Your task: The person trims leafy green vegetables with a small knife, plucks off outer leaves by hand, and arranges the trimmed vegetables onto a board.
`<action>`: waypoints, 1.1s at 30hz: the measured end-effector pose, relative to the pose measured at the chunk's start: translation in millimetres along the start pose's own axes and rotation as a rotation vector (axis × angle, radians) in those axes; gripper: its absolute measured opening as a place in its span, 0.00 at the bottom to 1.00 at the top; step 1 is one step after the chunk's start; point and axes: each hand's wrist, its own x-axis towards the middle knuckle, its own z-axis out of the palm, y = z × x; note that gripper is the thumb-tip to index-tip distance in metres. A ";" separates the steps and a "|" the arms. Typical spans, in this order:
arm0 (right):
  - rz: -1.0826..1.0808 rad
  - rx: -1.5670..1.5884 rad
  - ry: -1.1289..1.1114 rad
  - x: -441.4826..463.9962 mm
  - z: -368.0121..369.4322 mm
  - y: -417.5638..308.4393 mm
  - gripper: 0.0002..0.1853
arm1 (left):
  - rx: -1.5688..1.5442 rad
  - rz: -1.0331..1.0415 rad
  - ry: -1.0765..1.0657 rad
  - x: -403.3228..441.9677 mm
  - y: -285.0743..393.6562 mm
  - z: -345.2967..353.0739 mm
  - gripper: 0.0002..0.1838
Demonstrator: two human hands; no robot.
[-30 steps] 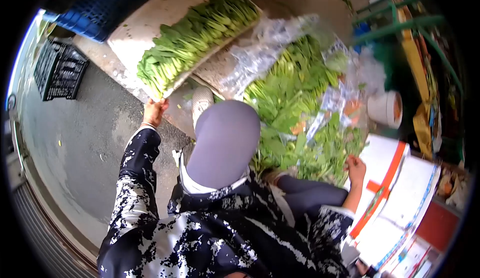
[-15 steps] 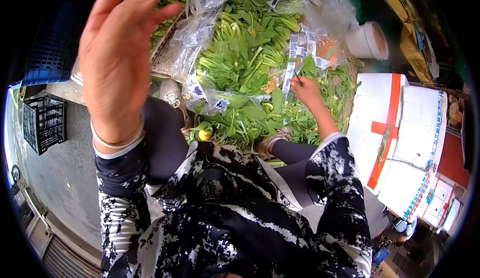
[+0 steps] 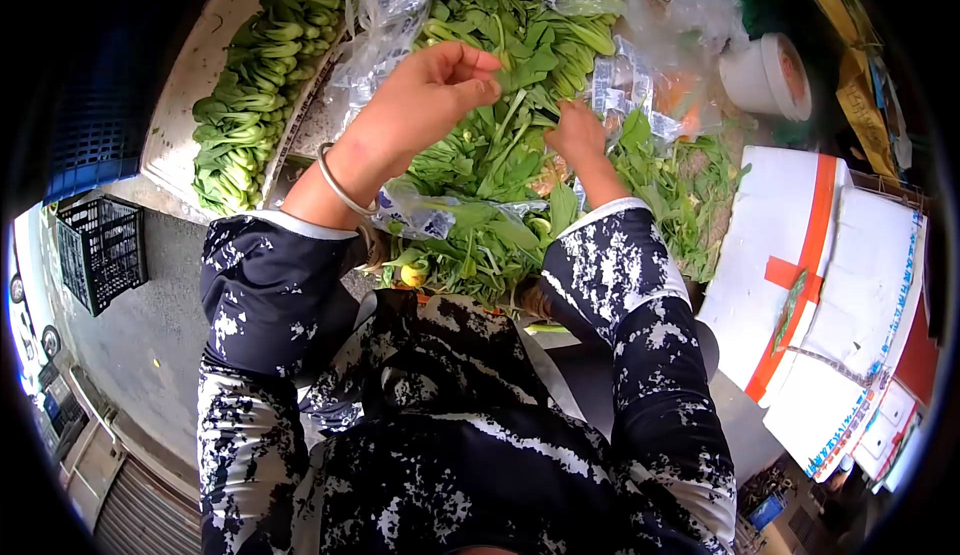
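A heap of leafy greens (image 3: 520,45) lies partly on clear printed plastic (image 3: 380,30) in front of me. My left hand (image 3: 430,95), with a bangle at the wrist, hovers over the heap; its fingers are curled, thumb near the fingertips, and nothing shows between them. Just right of it, my right hand (image 3: 578,135) reaches into the greens, its fingers closed at the stalks; what they hold is too hidden to make out. Neat rows of green bunches (image 3: 265,75) rest on a pale board (image 3: 180,125) at the upper left. Loose leaves (image 3: 470,255) lie nearer my feet.
A black crate (image 3: 100,250) stands on the pavement at left, below a blue crate (image 3: 95,135). To the right are white foam boxes (image 3: 770,225) with red tape and a white bucket (image 3: 765,77). A small yellow fruit (image 3: 412,276) lies near my foot.
My left hand has gone from the row of bunches, up past the camera, to the heap. My right hand has moved from the heap's right edge in among the greens. The view has turned.
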 end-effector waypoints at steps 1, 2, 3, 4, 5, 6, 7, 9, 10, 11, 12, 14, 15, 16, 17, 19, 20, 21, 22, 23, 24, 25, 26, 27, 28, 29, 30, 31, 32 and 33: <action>0.003 0.068 -0.062 0.9 -0.4 1.3 0.34 | 0.011 0.011 0.016 1.5 0.9 0.2 0.14; 0.007 0.135 -0.125 0.6 -0.6 3.3 0.33 | 0.020 0.021 0.031 2.4 1.3 0.8 0.14; 0.010 0.132 -0.125 1.5 1.2 6.8 0.33 | 0.018 0.023 0.028 2.6 1.1 0.6 0.14; 0.023 0.209 -0.181 3.2 2.3 10.1 0.31 | 0.035 0.046 0.032 2.8 0.7 0.1 0.14; 0.037 0.288 -0.236 2.6 3.5 13.5 0.29 | 0.053 0.069 0.035 2.5 1.6 1.3 0.14; 0.040 0.286 -0.228 0.9 7.9 14.9 0.29 | 0.053 0.077 0.031 2.5 2.5 2.6 0.14; -0.042 0.182 -0.107 -1.6 14.7 14.2 0.29 | 0.069 0.082 0.023 2.2 2.7 3.7 0.14; -0.171 0.071 0.100 -10.9 18.9 9.4 0.27 | 0.084 0.088 0.017 0.8 0.4 4.8 0.14; -0.173 0.070 0.103 -11.9 13.0 6.7 0.27 | 0.103 0.120 0.015 1.9 -1.1 4.3 0.14; -0.086 0.133 -0.019 -11.4 5.7 5.1 0.25 | 0.122 0.151 0.012 2.6 -2.6 3.3 0.14; 0.003 0.195 -0.141 -12.2 1.9 4.6 0.24 | 0.121 0.152 0.013 2.4 -3.5 2.4 0.14; -0.020 0.215 -0.142 -17.2 -8.8 12.4 0.22 | 0.154 0.172 0.019 2.3 -2.6 2.2 0.15; -0.046 0.237 -0.140 -16.5 -15.2 20.0 0.21 | 0.156 0.183 0.018 3.6 -2.7 3.3 0.15; -0.045 0.237 -0.129 -22.0 -31.0 24.2 0.21 | 0.260 0.186 0.018 4.5 -3.1 4.5 0.16; 0.003 0.311 -0.236 -33.5 -47.5 32.7 0.22 | 0.362 0.184 0.018 4.8 -4.1 5.4 0.18; 0.118 0.566 -0.392 -71.7 -96.4 29.3 0.22 | 0.527 0.206 0.015 -3.5 10.3 18.3 0.19; 0.187 0.745 -0.439 -96.2 -123.3 25.0 0.21 | 0.688 0.224 0.012 -6.9 14.6 24.9 0.19; 0.202 0.822 -0.455 -116.2 -139.9 23.3 0.19 | 0.696 0.439 -0.036 -2.1 -0.6 29.3 0.29; 0.217 0.900 -0.466 -133.3 -151.7 23.0 0.18 | 0.690 0.443 -0.046 -3.7 -2.7 39.1 0.29; 0.227 0.902 -0.460 -149.0 -159.3 21.9 0.18 | 0.789 0.647 -0.049 -7.2 -2.8 52.5 0.36; 0.164 1.060 -0.462 -163.5 -163.8 19.1 0.17 | 0.837 0.753 -0.062 -11.7 -1.9 61.6 0.39; 0.098 1.221 -0.460 -174.7 -165.1 17.1 0.16 | 0.884 0.860 -0.069 -16.1 -0.9 70.5 0.42; 0.104 1.231 -0.451 -182.0 -164.2 15.8 0.16 | 0.910 0.888 -0.132 -20.5 1.2 76.6 0.47; 0.096 1.366 -0.457 -186.9 -162.6 13.8 0.17 | 0.940 0.915 -0.195 -22.0 3.0 80.9 0.52; 0.085 1.501 -0.463 -189.3 -160.8 11.4 0.17 | 0.949 0.918 -0.206 -21.5 2.5 83.5 0.52; 0.001 1.455 -0.415 -189.8 -159.2 9.2 0.21 | 0.980 0.837 -0.218 -21.0 0.6 85.6 0.51; -0.001 1.465 -0.407 -189.8 -158.8 11.7 0.21 | 1.010 0.755 -0.228 -20.3 -0.8 87.6 0.49; 0.028 1.548 -0.388 -187.9 -159.7 14.5 0.25 | 0.975 0.682 -0.262 -19.0 -0.6 89.4 0.41; 0.053 1.628 -0.369 -185.1 -161.7 17.7 0.28 | 0.983 0.691 -0.261 -16.9 -2.3 91.4 0.41; 0.102 1.572 -0.277 -181.4 -159.3 22.2 0.34 | 0.734 0.537 -0.312 -13.6 -5.1 92.8 0.38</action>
